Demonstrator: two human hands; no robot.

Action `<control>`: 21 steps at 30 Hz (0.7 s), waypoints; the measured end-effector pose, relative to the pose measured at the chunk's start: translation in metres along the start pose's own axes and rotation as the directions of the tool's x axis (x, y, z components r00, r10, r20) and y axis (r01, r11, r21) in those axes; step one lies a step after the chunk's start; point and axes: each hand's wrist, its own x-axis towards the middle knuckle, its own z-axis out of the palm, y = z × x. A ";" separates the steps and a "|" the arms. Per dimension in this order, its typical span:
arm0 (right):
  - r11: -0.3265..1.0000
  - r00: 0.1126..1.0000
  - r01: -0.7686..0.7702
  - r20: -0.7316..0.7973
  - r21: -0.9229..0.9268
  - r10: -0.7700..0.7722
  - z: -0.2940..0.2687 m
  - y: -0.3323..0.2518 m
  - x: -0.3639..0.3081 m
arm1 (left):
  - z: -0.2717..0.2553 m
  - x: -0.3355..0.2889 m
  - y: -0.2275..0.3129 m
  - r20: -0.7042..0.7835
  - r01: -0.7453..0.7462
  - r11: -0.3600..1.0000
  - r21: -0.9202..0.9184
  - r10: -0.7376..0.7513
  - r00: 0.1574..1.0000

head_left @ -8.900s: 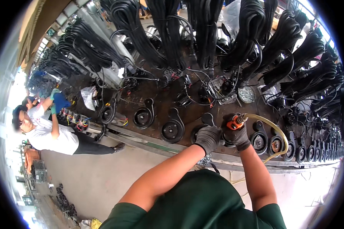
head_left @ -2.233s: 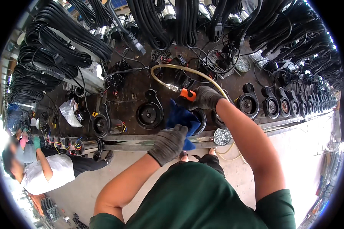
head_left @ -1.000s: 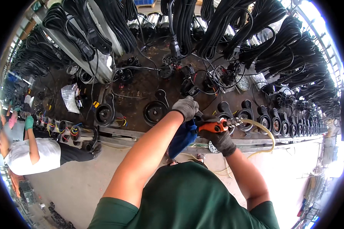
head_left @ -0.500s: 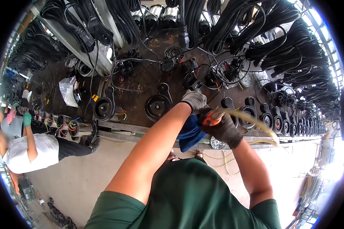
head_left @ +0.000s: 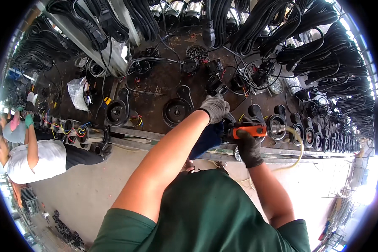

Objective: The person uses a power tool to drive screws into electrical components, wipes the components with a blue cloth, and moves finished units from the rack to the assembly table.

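Observation:
My right hand [head_left: 248, 145], in a dark glove, is wrapped round an orange and black air screwdriver [head_left: 251, 131] with a yellowish hose [head_left: 300, 145] trailing from its back end. The tool lies level, its front end pointing left toward a black round housing [head_left: 227, 121] partly hidden beside my left hand. My left hand [head_left: 215, 108], in a grey glove, is closed with its fingers curled; what it holds is hidden. Just beyond its fingertips lies a small black part [head_left: 216, 86] with wires. A dark blue cloth [head_left: 208, 140] hangs below my left forearm at the bench edge.
Round black housings line the bench [head_left: 155, 96], including one left of my arm [head_left: 177, 111] and a row to the right [head_left: 319, 136]. Bundled black cables [head_left: 327, 59] hang above. A bowl of screws [head_left: 197, 52] stands at the back. A co-worker [head_left: 35, 159] sits at left.
The screwdriver has turned from tilted to level, its orange body now facing me, and the hose has swung. My right hand has shifted slightly right; the whole view has also shifted a little.

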 end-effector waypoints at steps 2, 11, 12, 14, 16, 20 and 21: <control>0.917 0.978 0.070 0.210 -0.392 0.015 0.008 -0.032 0.015 | 0.000 0.008 0.001 0.046 -0.003 0.999 0.047 0.000 0.999; -0.021 0.702 0.581 0.488 -0.814 0.518 0.061 -0.036 0.046 | 0.010 0.025 -0.010 0.013 -0.006 0.995 -0.096 0.008 1.000; 0.189 0.653 0.618 0.632 -0.763 0.417 0.062 -0.038 0.044 | 0.011 0.024 -0.012 -0.029 -0.010 0.982 -0.191 0.005 1.000; 0.373 0.640 0.518 0.638 -0.770 0.428 0.072 -0.055 0.043 | 0.005 0.016 -0.011 0.016 0.013 0.988 -0.155 -0.011 1.000; 0.648 0.828 0.053 0.397 -0.760 0.397 0.043 -0.065 0.039 | 0.001 0.001 -0.012 -0.108 -0.028 0.968 -0.250 0.001 0.994; 0.787 0.955 0.216 0.292 -0.577 -0.049 -0.014 -0.078 0.028 | 0.005 -0.007 -0.012 -0.196 0.001 0.957 -0.291 -0.061 0.979; 0.810 0.957 0.266 0.246 -0.523 -0.156 -0.021 -0.080 0.025 | 0.008 -0.002 -0.011 -0.188 -0.045 0.963 -0.264 -0.005 0.982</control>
